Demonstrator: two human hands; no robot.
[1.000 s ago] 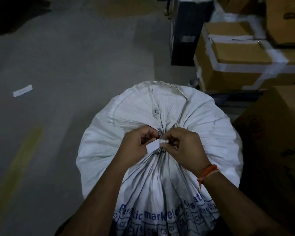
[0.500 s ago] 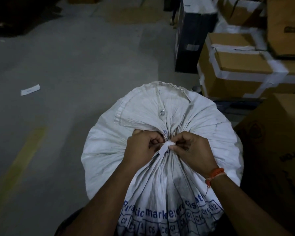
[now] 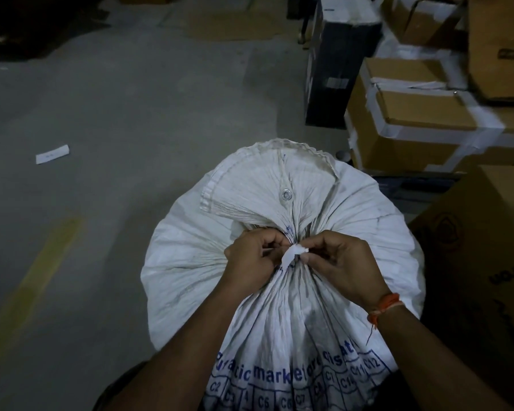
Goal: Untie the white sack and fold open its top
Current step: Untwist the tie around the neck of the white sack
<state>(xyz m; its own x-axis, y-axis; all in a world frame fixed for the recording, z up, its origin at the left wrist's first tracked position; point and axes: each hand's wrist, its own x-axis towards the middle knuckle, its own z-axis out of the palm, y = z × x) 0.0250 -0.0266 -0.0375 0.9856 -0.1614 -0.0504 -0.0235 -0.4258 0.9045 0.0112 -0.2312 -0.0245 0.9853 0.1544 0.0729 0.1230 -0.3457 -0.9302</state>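
Head view shows the white sack (image 3: 282, 280) standing on the grey floor (image 3: 116, 120) beside cardboard boxes (image 3: 413, 126), neck gathered. Both hands meet at the neck: left hand (image 3: 251, 259) curled around the bunched cloth, right hand (image 3: 340, 262) pinching the white tie strip (image 3: 293, 253).

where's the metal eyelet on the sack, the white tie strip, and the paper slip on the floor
metal eyelet (image 3: 287, 194), head view, its ring centre
white tie strip (image 3: 293, 254), head view, its pinched middle
paper slip (image 3: 52, 154), head view, its middle
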